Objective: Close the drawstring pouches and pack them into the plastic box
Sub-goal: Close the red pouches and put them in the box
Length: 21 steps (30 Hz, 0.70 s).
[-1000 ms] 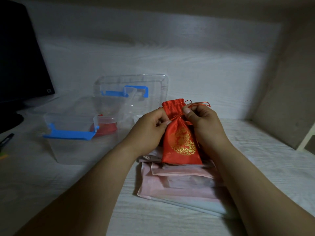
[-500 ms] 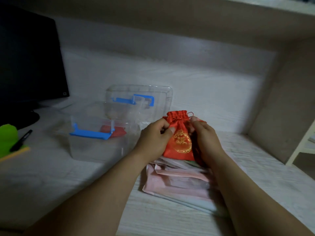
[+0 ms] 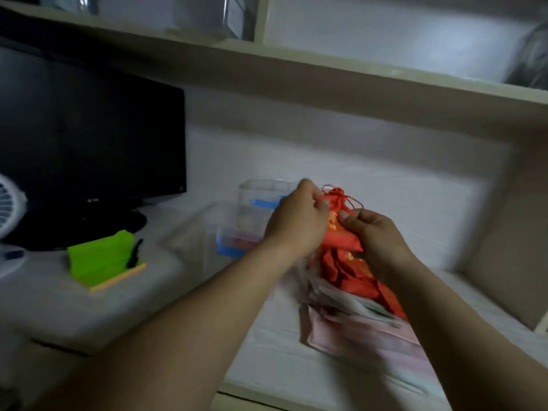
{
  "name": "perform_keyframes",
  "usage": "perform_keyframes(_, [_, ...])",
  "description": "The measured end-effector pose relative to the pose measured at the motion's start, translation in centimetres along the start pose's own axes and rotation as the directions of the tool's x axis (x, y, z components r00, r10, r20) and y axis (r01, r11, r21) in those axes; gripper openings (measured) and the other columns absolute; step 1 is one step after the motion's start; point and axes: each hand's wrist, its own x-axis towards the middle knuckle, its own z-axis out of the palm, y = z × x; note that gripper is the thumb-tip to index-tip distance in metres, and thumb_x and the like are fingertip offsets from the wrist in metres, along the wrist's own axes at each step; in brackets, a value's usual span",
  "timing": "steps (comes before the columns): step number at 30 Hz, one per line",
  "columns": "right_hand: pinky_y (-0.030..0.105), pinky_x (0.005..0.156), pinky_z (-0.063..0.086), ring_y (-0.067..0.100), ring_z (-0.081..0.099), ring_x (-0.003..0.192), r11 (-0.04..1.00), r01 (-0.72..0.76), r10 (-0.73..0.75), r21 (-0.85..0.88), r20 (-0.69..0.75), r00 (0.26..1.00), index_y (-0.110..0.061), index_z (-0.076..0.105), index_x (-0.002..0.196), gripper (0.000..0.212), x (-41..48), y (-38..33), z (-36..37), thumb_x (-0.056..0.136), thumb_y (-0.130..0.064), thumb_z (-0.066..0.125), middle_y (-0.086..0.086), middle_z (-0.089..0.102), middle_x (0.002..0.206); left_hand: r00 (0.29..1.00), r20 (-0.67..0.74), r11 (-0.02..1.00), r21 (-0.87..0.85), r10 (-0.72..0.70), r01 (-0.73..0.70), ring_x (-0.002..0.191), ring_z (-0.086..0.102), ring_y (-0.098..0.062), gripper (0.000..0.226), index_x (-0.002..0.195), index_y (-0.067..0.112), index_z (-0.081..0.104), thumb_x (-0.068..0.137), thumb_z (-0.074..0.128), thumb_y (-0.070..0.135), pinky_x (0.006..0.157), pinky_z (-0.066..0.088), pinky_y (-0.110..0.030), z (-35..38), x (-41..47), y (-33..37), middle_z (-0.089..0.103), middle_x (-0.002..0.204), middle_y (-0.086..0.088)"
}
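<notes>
A red drawstring pouch [image 3: 341,232] with a gold print is held upright above the desk, its neck gathered and thin red cords looping off the top. My left hand [image 3: 296,221] pinches the pouch near its neck. My right hand [image 3: 370,235] grips its right side, thumb on the fabric. More red pouches [image 3: 355,277] lie under it on a heap of pale pink bags [image 3: 355,330]. The clear plastic box [image 3: 234,232] with blue clips stands just left of my hands, partly hidden by the left one; something red shows inside it.
A black monitor [image 3: 89,149] stands at the back left, with a white fan [image 3: 9,206] at the left edge. A green block with a black pen [image 3: 100,259] sits in front of the monitor. A shelf [image 3: 326,81] runs overhead, and a side panel [image 3: 510,232] closes the right.
The view has swung up and left, bringing the monitor, fan and shelf into sight. The pouch's neck is drawn tighter, and both hands keep hold of it.
</notes>
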Motion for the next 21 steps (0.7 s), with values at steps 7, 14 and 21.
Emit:
perform_keyframes(7, [0.023, 0.041, 0.029, 0.019, 0.04, 0.041, 0.981, -0.043, 0.049, -0.19, 0.028, 0.998, -0.006, 0.064, 0.076, 0.028, 5.8, -2.6, 9.3, 0.098, -0.023, 0.067, 0.011, 0.052, 0.049, 0.977, -0.028, 0.974, 0.087, -0.209, 0.211, 0.093, 0.064, -0.025, 0.018, 0.108, 0.022, 0.065, 0.094, 0.057, 0.012, 0.069, 0.047, -0.029, -9.3, 5.1, -4.6, 0.064, 0.105, -0.005])
perform_keyframes(14, [0.03, 0.059, 0.046, 0.025, 0.057, 0.058, 0.831, -0.08, -0.019, -0.55, -0.172, 0.985, -0.002, 0.064, 0.074, 0.029, 8.3, -0.8, 10.8, 0.093, -0.024, 0.063, 0.013, 0.059, 0.065, 0.966, 0.032, 0.914, 0.334, -0.257, 0.232, 0.123, 0.059, -0.032, 0.04, 0.139, 0.011, 0.053, 0.103, 0.056, 0.029, 0.095, 0.047, -0.033, -9.8, 5.6, -7.4, 0.058, 0.14, -0.014])
perform_keyframes(21, [0.034, 0.063, 0.039, 0.024, 0.045, 0.06, 0.816, -0.033, -0.108, -0.576, -0.209, 0.972, -0.013, 0.058, 0.06, 0.03, 2.9, 0.2, 6.4, 0.09, -0.017, 0.059, 0.01, 0.047, 0.061, 0.995, 0.013, 0.945, 0.313, -0.103, 0.093, 0.123, 0.058, -0.027, 0.035, 0.134, 0.017, 0.057, 0.102, 0.056, 0.032, 0.099, 0.044, -0.031, -8.8, 2.5, -6.4, 0.057, 0.141, -0.005])
